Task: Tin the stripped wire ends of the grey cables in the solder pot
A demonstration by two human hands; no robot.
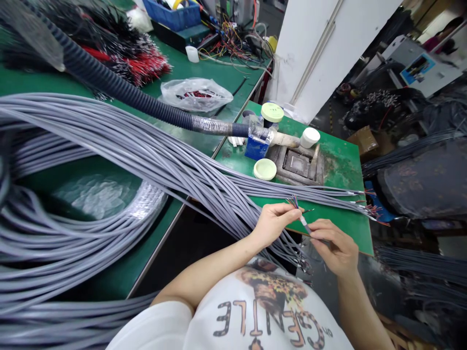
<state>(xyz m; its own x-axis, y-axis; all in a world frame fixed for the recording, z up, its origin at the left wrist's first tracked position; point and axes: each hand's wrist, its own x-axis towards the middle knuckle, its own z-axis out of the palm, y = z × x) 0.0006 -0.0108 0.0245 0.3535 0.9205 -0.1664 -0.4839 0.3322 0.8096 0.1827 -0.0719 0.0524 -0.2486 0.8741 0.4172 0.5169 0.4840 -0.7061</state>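
Note:
Between my two hands is the end of a grey multi-core cable [305, 225], with a white band near its tip and thin coloured wires [293, 200] fanned out. My left hand [275, 221] pinches these wires close to the white band. Just below, my right hand [335, 245] grips the grey jacket between thumb and fingers. One dark wire points off to the right, apart from the rest. Behind my hands, a bundle of grey cables [204, 167] runs across the bench, several stripped ends [372, 210] lying at the green board's right edge. More cable ends [301, 260] hang below my left hand.
A solder pot [297, 163] sits on the green board [343, 167], beside a blue box [256, 147], a pale green lid [264, 169] and a white cup [310, 137]. A ribbed hose [146, 97] crosses above. Coiled cables [83, 233] fill the left; a plastic bag [197, 95] lies behind.

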